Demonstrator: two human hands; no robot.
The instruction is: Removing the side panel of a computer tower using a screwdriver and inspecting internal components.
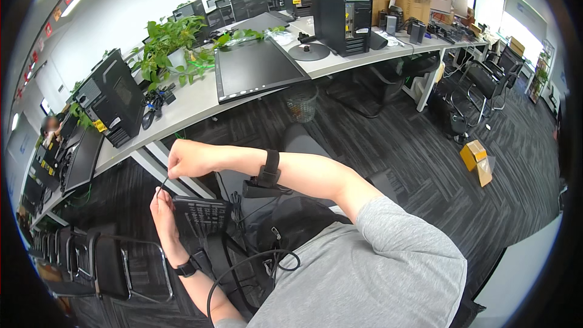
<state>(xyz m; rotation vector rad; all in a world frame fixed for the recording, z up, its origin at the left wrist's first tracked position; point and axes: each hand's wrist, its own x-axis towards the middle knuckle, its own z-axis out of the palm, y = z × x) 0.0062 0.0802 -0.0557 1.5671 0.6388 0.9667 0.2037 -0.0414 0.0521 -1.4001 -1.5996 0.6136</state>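
A thin black cable (163, 184) runs between my two hands in front of the desk's left part. My right hand (183, 158) reaches across to the left, its fingers closed on the cable's upper part. Just below, my left hand (160, 208) pinches the same cable lower down. A black keyboard (206, 214) is beside my left hand, tilted, and partly hidden. Further black cable (255, 255) loops near my body and left forearm; whether it is the same one I cannot tell. Black bands circle both wrists.
On the desk (200, 112) are a flat-lying monitor (258, 67), computer towers (343, 18), a mouse (147, 119) and a leafy plant (167, 42). Under its edge stands a mesh bin (302, 106). Black chairs (121, 267) are at left; an open cardboard box (475, 157) lies on the floor at right.
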